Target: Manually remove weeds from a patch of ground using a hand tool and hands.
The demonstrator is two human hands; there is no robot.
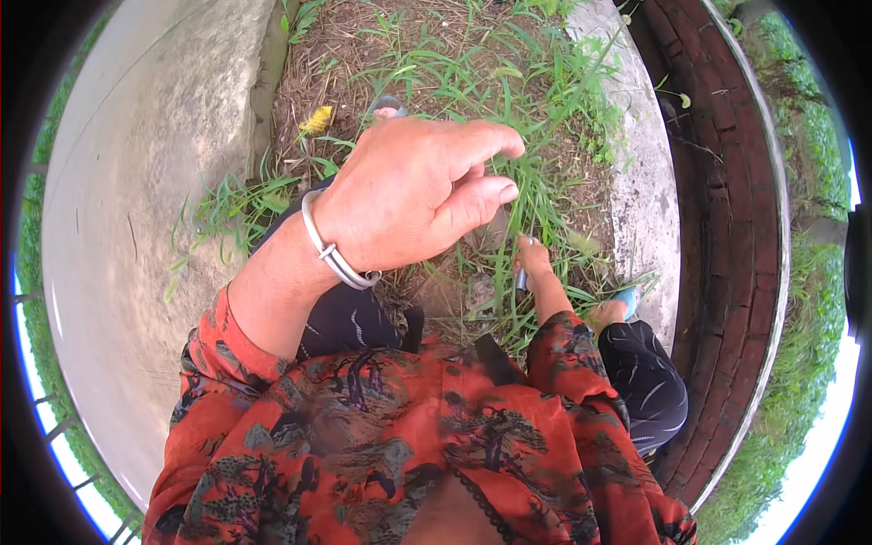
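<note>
My left hand is raised over the ground, back upward, with a silver bangle at its wrist. Its thumb and index finger are apart with nothing visible between them; the palm and other fingers are mostly hidden. Lower down and to the right, my right hand is closed around a grey metal handle among green grass. Blades hide the rest of that tool, so its kind is not clear. Long grass stems stand right beside my right hand.
A pale concrete slab borders the weedy strip on the left. On the right run a concrete ledge and a red brick wall. Dry straw and a yellow leaf lie ahead. My blue shoe is near the ledge.
</note>
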